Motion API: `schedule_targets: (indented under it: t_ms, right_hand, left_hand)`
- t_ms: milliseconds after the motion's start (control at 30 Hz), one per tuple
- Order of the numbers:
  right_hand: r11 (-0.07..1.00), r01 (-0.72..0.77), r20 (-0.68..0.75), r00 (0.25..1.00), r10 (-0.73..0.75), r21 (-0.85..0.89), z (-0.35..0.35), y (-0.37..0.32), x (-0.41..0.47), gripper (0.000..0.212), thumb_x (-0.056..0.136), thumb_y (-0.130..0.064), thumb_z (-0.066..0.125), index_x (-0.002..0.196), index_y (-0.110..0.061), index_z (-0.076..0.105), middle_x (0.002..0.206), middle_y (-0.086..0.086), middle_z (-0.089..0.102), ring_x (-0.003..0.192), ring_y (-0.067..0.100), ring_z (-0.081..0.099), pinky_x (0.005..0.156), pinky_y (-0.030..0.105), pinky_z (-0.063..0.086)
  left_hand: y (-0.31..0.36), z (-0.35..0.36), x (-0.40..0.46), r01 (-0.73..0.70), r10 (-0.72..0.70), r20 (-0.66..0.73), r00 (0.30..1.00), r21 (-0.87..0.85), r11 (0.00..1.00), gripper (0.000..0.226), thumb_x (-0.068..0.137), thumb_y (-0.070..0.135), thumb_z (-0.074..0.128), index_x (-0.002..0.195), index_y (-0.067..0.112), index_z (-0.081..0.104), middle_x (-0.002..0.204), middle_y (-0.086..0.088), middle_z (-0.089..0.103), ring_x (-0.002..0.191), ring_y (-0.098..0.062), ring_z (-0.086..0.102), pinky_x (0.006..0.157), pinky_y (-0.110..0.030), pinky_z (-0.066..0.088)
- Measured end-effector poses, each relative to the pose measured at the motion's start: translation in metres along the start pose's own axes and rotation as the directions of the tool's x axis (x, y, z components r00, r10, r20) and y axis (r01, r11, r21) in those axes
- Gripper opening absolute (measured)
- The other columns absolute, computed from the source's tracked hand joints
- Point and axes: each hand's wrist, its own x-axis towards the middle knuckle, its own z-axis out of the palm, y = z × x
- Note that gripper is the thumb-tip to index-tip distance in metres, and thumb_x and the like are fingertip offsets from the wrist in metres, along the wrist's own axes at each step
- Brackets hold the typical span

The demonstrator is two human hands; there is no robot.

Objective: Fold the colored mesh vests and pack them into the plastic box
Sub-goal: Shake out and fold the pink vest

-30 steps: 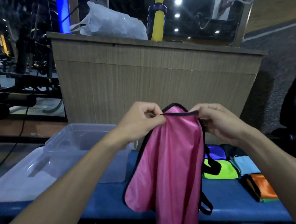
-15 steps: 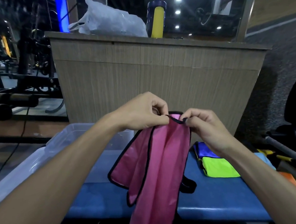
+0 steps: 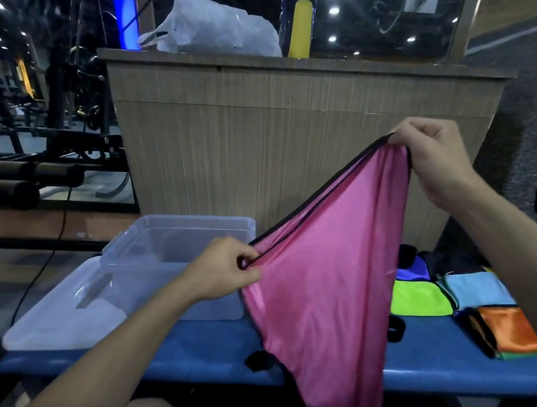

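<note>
A pink mesh vest (image 3: 328, 283) with black trim hangs in the air over the blue bench (image 3: 210, 352). My left hand (image 3: 224, 267) pinches its black edge low, just in front of the clear plastic box (image 3: 177, 236). My right hand (image 3: 434, 156) grips the same edge higher up and to the right, so the edge runs taut on a slant. The vest's lower part drops past the bench's front. Folded vests lie on the bench at the right: purple (image 3: 413, 269), lime green (image 3: 419, 298), light blue (image 3: 478, 289) and orange (image 3: 509, 330).
The box's clear lid (image 3: 61, 321) lies flat on the bench left of the box. A wooden counter (image 3: 287, 141) rises behind, with a white plastic bag (image 3: 212, 30) and a yellow and blue bottle (image 3: 299, 17) on top. Gym equipment stands at the left.
My hands were close together at the vest's top edge. Now they have spread apart: the left went down and left, the right went up and right, stretching the edge.
</note>
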Motion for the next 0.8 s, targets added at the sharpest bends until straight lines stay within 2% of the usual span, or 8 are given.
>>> schedule_targets:
  t_ms: [100,233,300,400,500,600,633,800]
  right_hand:
    - [0.999,-0.031,-0.08,0.996,0.035,0.043,-0.02,0.015,-0.001,0.023,0.08,-0.013,0.06,0.058,-0.018,0.062,0.056,-0.006,0.045,0.054,0.008,0.036,0.051,0.029,0.024]
    - [0.983,-0.115,-0.071,0.99,0.126,0.142,-0.038,0.045,-0.016,0.028,0.085,-0.008,0.062,0.059,-0.017,0.068,0.059,-0.005,0.051,0.058,0.008,0.041,0.052,0.024,0.028]
    - [0.953,-0.196,-0.065,0.974,0.216,0.229,-0.048,0.061,-0.027,0.033,0.089,-0.003,0.062,0.061,-0.016,0.073,0.061,-0.005,0.056,0.059,0.008,0.045,0.052,0.02,0.033]
    - [0.903,-0.316,-0.027,0.941,0.338,0.292,-0.064,0.079,-0.047,0.018,0.079,-0.018,0.072,0.062,-0.015,0.074,0.06,-0.002,0.057,0.059,0.013,0.047,0.051,0.024,0.037]
    - [0.846,-0.422,0.086,0.904,0.418,0.325,-0.075,0.089,-0.067,0.026,0.079,-0.02,0.076,0.056,-0.011,0.068,0.057,-0.001,0.053,0.054,0.011,0.048,0.05,0.024,0.042]
    - [0.844,-0.47,0.199,0.881,0.43,0.259,-0.079,0.086,-0.082,0.047,0.042,-0.042,0.1,0.058,-0.009,0.069,0.063,0.0,0.058,0.054,0.011,0.056,0.048,0.024,0.048]
    - [0.854,-0.466,0.212,0.881,0.423,0.232,-0.08,0.084,-0.085,0.047,0.041,-0.039,0.101,0.059,-0.008,0.072,0.066,0.001,0.061,0.056,0.01,0.06,0.049,0.022,0.05]
    - [0.919,-0.394,0.317,0.876,0.363,0.037,-0.078,0.07,-0.088,0.014,0.074,-0.003,0.076,0.065,0.005,0.072,0.084,0.012,0.073,0.063,0.014,0.065,0.05,0.017,0.049]
  left_hand:
    - [-0.024,-0.001,-0.011,0.025,-0.024,-0.047,0.999,0.032,0.999,0.037,0.086,0.049,0.06,0.075,0.014,0.069,0.063,0.0,0.057,0.058,-0.008,0.046,0.061,-0.027,0.041]
    - [-0.023,-0.026,-0.009,-0.02,0.02,-0.064,0.998,-0.002,1.0,0.02,0.092,0.039,0.072,0.088,0.02,0.079,0.074,0.008,0.07,0.067,-0.007,0.06,0.063,-0.02,0.043]
    - [-0.014,-0.043,-0.006,-0.027,0.019,-0.065,0.998,-0.12,0.992,0.021,0.087,0.039,0.074,0.087,0.019,0.08,0.076,0.004,0.072,0.067,-0.003,0.059,0.064,-0.02,0.045]
    - [-0.002,-0.069,-0.005,-0.003,-0.033,-0.086,0.996,-0.395,0.919,0.016,0.078,0.03,0.079,0.085,0.016,0.082,0.085,-0.003,0.077,0.076,-0.007,0.066,0.071,-0.02,0.053]
    - [-0.003,-0.086,0.0,0.035,-0.083,-0.075,0.994,-0.495,0.868,0.018,0.078,0.034,0.077,0.085,0.018,0.082,0.089,-0.005,0.078,0.08,-0.009,0.068,0.076,-0.018,0.053]
    - [-0.005,-0.094,0.005,0.038,-0.054,-0.028,0.998,-0.403,0.914,0.017,0.093,0.026,0.066,0.09,0.017,0.08,0.089,0.002,0.076,0.082,-0.004,0.064,0.079,-0.02,0.05]
    - [-0.007,-0.095,0.007,0.028,-0.04,-0.028,0.999,-0.338,0.941,0.02,0.096,0.027,0.063,0.087,0.018,0.079,0.084,0.005,0.072,0.079,-0.004,0.06,0.078,-0.022,0.048]
    - [-0.017,-0.098,0.014,0.013,-0.016,-0.07,0.997,-0.044,0.999,0.056,0.094,0.062,0.05,0.078,0.01,0.062,0.068,-0.001,0.05,0.067,-0.009,0.045,0.069,-0.033,0.039]
